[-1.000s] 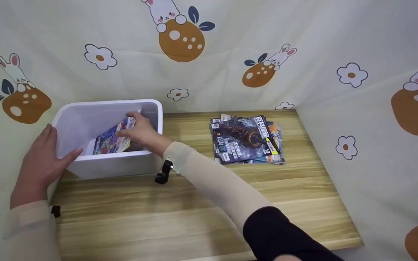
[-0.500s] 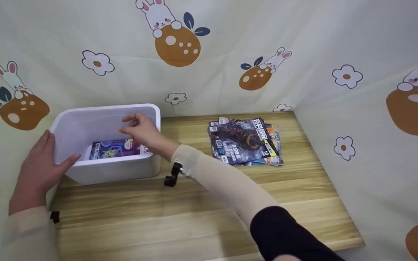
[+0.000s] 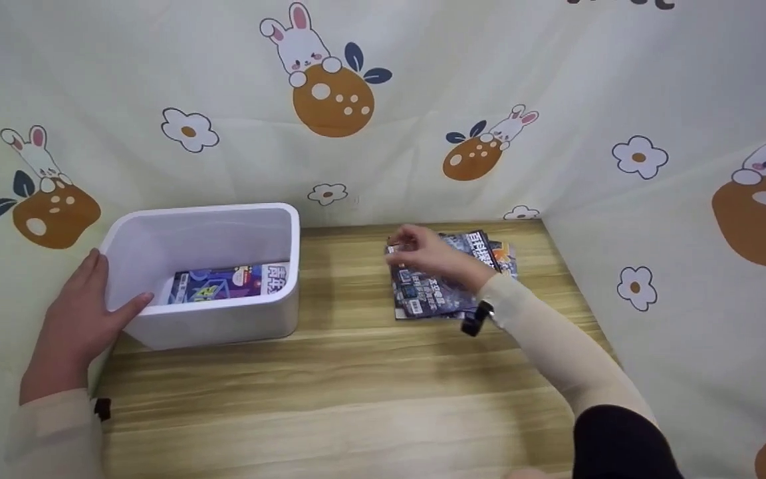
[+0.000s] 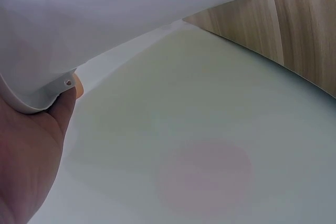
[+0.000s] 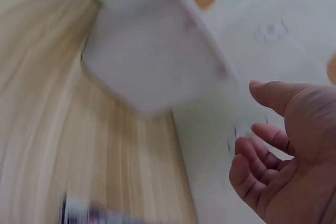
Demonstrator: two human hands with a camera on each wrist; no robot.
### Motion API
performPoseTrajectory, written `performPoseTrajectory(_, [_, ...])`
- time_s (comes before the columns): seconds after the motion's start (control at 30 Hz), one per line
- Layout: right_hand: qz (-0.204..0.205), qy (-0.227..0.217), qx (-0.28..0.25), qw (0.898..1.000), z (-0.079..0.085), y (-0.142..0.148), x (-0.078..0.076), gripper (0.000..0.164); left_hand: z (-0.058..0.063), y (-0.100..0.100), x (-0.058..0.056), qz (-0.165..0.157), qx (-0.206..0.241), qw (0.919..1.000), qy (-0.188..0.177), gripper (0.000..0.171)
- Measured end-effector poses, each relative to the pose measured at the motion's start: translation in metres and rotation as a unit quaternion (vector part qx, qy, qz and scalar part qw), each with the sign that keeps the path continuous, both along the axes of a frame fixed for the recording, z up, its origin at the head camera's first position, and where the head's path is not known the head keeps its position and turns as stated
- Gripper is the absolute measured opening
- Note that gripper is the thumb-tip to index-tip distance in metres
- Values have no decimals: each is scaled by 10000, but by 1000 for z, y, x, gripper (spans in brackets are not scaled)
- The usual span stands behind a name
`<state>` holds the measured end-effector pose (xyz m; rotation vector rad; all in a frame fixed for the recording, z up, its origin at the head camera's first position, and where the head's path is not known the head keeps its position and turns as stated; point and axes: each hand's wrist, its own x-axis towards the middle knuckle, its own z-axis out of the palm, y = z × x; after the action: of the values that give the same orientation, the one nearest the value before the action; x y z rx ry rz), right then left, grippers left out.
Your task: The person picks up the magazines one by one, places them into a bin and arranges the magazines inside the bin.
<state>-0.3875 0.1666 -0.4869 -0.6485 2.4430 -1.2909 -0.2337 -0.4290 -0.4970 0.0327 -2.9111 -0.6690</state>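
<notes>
A white plastic storage bin [image 3: 217,322] stands at the back left of the table. My left hand [image 3: 80,316] holds its left end, thumb over the front rim and fingers along the outer wall. The left wrist view shows that hand [image 4: 31,150] against the underside of the bin's rim. Inside the bin lies a blue and purple magazine [image 3: 223,282]. My right hand [image 3: 439,259] hovers over a stack of magazines [image 3: 431,299] and partly hides the dark top cover. Its fingers are loosely bent with nothing between them, as the right wrist view of the hand [image 5: 294,150] shows.
The wood-grain table [image 3: 330,392] runs between the bin and the stack and on toward the front. A pale curtain [image 3: 409,153] printed with rabbits and flowers encloses the back and sides, close behind the bin.
My right hand has let go of the magazine, which now lies flat in the bin, and has moved right to the stack. My left hand stays on the bin.
</notes>
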Motion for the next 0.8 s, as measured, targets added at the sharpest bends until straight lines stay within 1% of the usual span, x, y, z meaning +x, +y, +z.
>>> performPoseTrajectory(0.07, [-283,281,389,9984,-10,41,-5,62,-1,1,-1,-16,14,10000,9,119])
performPoseTrajectory(0.17, [-662,753,848,9913,-25,91,-13,70,-2,0,-2,4,-9,10000,-9,119])
performPoseTrajectory(0.27, [-975,946,1160,9839,-38,127,-17,83,-4,-1,-3,39,-32,10000,-63,119])
performPoseTrajectory(0.33, [-1168,897,1432,9787,-47,143,-16,95,-5,-1,-2,53,-36,9999,-99,119])
performPoseTrajectory(0.4, [-1318,708,1626,9753,-54,155,-14,106,-6,-2,-1,69,-61,9999,-126,120])
performPoseTrajectory(0.43, [-1405,594,1680,9739,-58,160,-13,109,-6,-2,-1,91,-83,9998,-126,121])
performPoseTrajectory(0.53, [-1583,328,1701,9721,-66,168,-12,112,-7,-3,-3,195,-171,9996,-101,122])
performPoseTrajectory(0.67, [-1538,104,1614,9748,-73,172,-12,112,-9,-3,-5,282,-222,9993,-73,123])
performPoseTrajectory(0.8, [-1469,-121,1596,9761,-78,174,-11,116,-9,-1,-6,245,-187,9995,-68,123])
